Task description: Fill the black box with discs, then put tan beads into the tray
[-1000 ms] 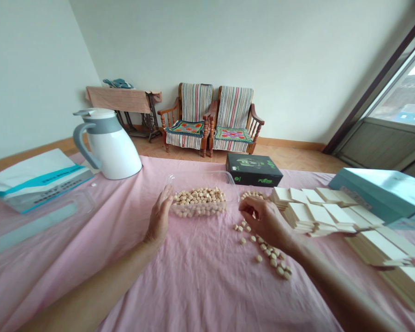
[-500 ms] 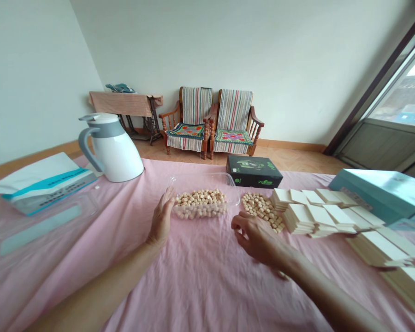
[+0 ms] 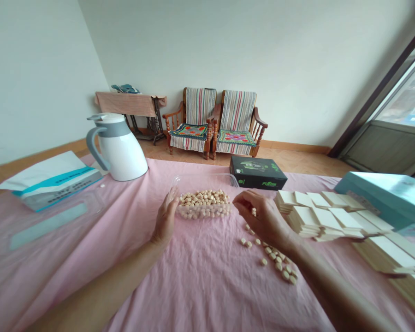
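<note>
A clear plastic container holds many small, pale, rounded pieces, wood-like in colour. My left hand grips the container's left end, the thumb along its wall. At the right end, my right hand is closed, its curled fingertips close to the rim. Whatever those fingers hold is hidden. Several loose rounded pieces lie scattered on the cloth below and beside my right wrist. Part of this loose group is covered by the hand.
Stacks of pale flat blocks stand at the right, before a light-blue box. A black box sits behind. To the left are a white jug, a white-and-blue packet and a clear lid on the pink cloth.
My right hand has risen and moved slightly right, its fingertips now by the container's right end. Loose pieces near the right wrist have come into view. The left hand stays at the container.
</note>
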A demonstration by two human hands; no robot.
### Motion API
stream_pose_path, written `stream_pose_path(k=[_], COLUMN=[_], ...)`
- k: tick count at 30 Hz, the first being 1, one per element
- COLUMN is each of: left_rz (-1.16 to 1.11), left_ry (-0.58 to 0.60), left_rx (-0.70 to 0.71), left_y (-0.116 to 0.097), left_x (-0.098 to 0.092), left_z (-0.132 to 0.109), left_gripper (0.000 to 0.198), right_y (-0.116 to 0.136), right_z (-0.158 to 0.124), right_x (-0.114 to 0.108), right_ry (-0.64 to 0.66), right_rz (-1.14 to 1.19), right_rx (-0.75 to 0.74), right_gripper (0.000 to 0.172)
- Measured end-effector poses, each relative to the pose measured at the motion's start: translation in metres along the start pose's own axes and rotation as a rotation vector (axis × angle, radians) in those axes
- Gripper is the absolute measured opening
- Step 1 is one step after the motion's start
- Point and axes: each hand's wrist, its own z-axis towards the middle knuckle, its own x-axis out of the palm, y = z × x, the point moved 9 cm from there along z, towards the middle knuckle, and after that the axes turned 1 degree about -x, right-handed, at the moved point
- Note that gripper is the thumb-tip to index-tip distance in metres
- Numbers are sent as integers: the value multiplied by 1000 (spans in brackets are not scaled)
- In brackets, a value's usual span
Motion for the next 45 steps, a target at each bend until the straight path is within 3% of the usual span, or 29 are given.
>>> stream_pose_path(k=[6,10,15,22,24,27,31,34,45], left_rz=[-5,-4,31,40,34,39,43,46,15], left_ry=[-9,-5,4,11,19,15,1,-3,-5], left_rx=[1,3,21,21,17,17,17,20,20], left_y=[2,1,-2,-2,-1,1,3,2,0], left_x=[-2,-1,-1,-1,-1,-2,-3,-3,-1], left_z=[0,0,-1,-1,-1,0,0,1,0], left_gripper=[50,51,50,49,49,49,49,48,50], right_y=[-13,-21,-7,8,5,-2,-19,-34,-46], right_z=[-33,-49,-39,11,12,3,-19,-31,-42], right_x=[51,73,57,1,-4,3,26,41,59], right_ry=[483,594,527,26,-31,70,293,389,418], right_rz=[-306,-404,-279,-58,-30,-76,-265,-418,-545], right_rx=[14,-11,-30,-35,-17,3,38,69,104], right_gripper=[9,20,23,17,18,15,18,20,19])
